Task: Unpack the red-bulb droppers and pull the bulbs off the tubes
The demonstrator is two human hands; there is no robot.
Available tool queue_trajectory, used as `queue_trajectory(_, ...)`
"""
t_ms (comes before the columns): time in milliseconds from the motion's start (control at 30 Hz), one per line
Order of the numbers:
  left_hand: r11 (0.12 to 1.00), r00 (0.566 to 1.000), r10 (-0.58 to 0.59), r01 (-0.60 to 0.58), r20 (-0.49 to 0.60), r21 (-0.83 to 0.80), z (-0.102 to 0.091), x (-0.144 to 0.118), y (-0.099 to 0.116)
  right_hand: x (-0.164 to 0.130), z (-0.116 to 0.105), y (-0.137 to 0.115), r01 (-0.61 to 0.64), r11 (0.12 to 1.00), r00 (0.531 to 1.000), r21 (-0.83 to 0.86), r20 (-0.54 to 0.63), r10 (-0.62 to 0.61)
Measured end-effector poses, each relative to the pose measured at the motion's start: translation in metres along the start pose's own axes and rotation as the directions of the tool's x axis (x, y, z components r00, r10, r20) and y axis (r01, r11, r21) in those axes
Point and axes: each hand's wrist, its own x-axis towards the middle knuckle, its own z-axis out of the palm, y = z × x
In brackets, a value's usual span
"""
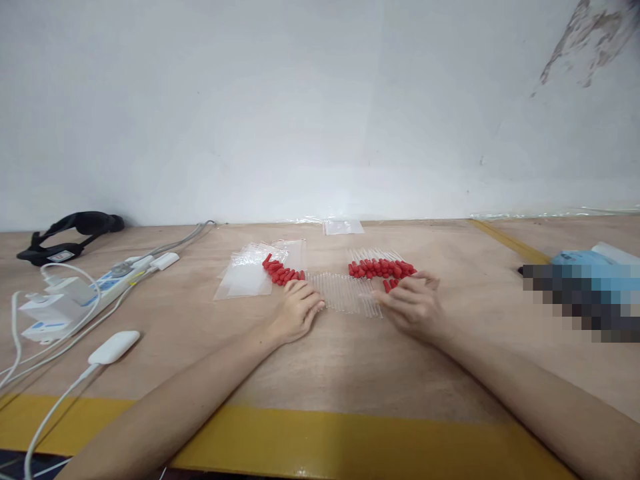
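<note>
A: Quick, where are the thin clear sticks [343, 293]?
B: Flat on the counter [340, 373], lined up side by side between the two hands. Red pieces [283, 272] heaped by the left end, partly over clear bags [243, 277]; a red-ended bundle [383, 268] just behind the right end.
A: Grips?
B: Left grip [300, 310]: fingers bent in together at the row's left end. Can't make out whether anything is pinched. Right grip [407, 301]: fingers reaching to the row's right end, near a few loose-looking red bits [390, 285]. Contact likely, but a hold I can't confirm.
A: Handling?
B: Very light, I'd guess. Stiff along the length, smooth, so probably slippery and quick to roll. Glass or plastic, can't say; treat as fragile, no bending.
A: Red parts?
B: Maybe rubbery, so softer and grippier. Too small to be sure.
A: Where to take hold?
B: One stick: fingertip pinch near mid-length, light pressure. Whole row: flat fingers at both ends, squeezing gently inward so nothing fans out. Red-ended ones: by the red end, best friction.
</note>
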Motion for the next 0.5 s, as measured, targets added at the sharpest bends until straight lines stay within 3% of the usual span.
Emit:
queue_trajectory(100, 0.998, 0.994, -0.053, 0.05, -0.096, -0.032, 0.001, -0.003, -0.01, 0.0, -0.003, 0.018, -0.29, 0.956, 0.956, -0.053, -0.074, 0.285)
queue_trajectory(167, 0.994, 0.982, -0.089, 0.077, -0.165, -0.08, 0.003, -0.002, -0.015, 0.002, -0.002, 0.022, -0.394, 0.916, 0.919, -0.076, -0.056, 0.39)
queue_trajectory(333, 0.973, 0.939, -0.225, 0.205, -0.26, -0.103, 0.004, 0.0, -0.026, 0.003, 0.007, 0.013, -0.456, 0.881, 0.879, -0.126, 0.094, 0.468)
queue_trajectory(500, 0.944, 0.892, -0.329, 0.324, -0.309, -0.067, -0.006, -0.002, -0.038, 0.0, 0.016, 0.004, -0.401, 0.899, 0.894, -0.176, 0.138, 0.426)
